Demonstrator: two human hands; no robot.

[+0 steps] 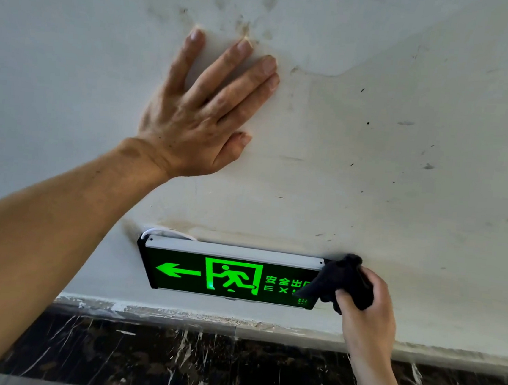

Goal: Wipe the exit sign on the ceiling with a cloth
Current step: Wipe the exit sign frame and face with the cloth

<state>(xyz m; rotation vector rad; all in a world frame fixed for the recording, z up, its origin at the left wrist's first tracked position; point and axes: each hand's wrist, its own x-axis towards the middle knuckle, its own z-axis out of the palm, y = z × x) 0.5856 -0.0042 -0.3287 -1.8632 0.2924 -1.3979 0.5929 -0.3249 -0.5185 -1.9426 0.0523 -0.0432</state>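
A lit green exit sign (217,274) with a left arrow and a running figure hangs from the white ceiling in the lower middle of the head view. My right hand (368,309) grips a dark cloth (340,281) pressed against the sign's right end, covering the last letters. My left hand (202,106) lies flat on the ceiling above the sign, fingers spread, holding nothing.
The white ceiling (373,160) is stained and scuffed, with smudges near my left fingertips. A white cable (165,232) loops at the sign's top left corner. Below the sign runs a dark marble wall band (199,364) with white veins.
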